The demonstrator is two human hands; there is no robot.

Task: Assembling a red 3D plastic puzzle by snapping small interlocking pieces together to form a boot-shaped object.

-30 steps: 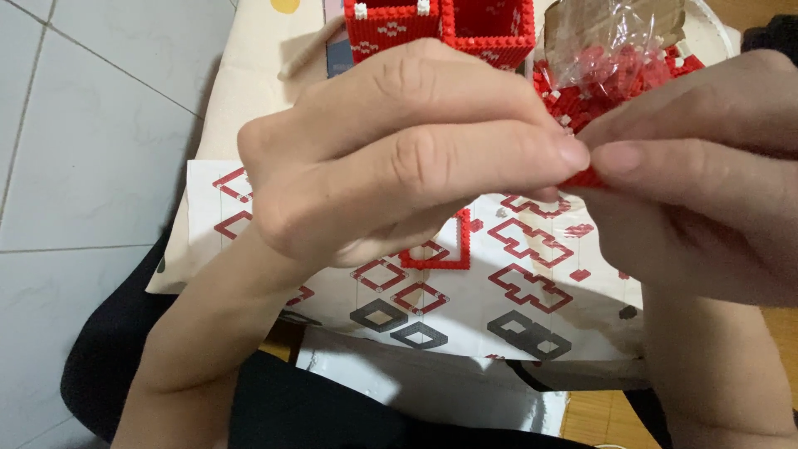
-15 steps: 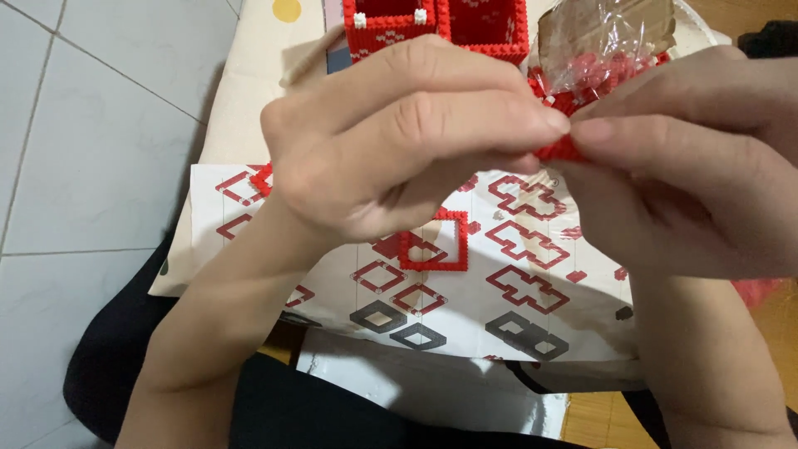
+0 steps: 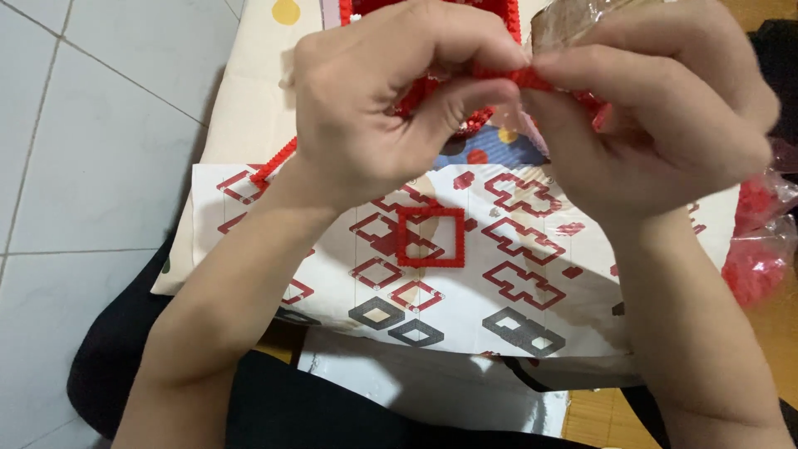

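left hand (image 3: pixel 399 108) & right hand (image 3: pixel 657 116) meet up top, both grips pinching a red brick strip (image 3: pixel 532 79) betw fingertips. below: white instruction sheet (image 3: pixel 465 274) w/ red & grey diagrams, red square frame (image 3: pixel 430 237) on it. clear bag of red bricks (image 3: pixel 761 249) at right.

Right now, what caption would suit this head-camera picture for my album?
Left hand and right hand pinch a small red brick piece above a printed instruction sheet bearing a square red brick frame.
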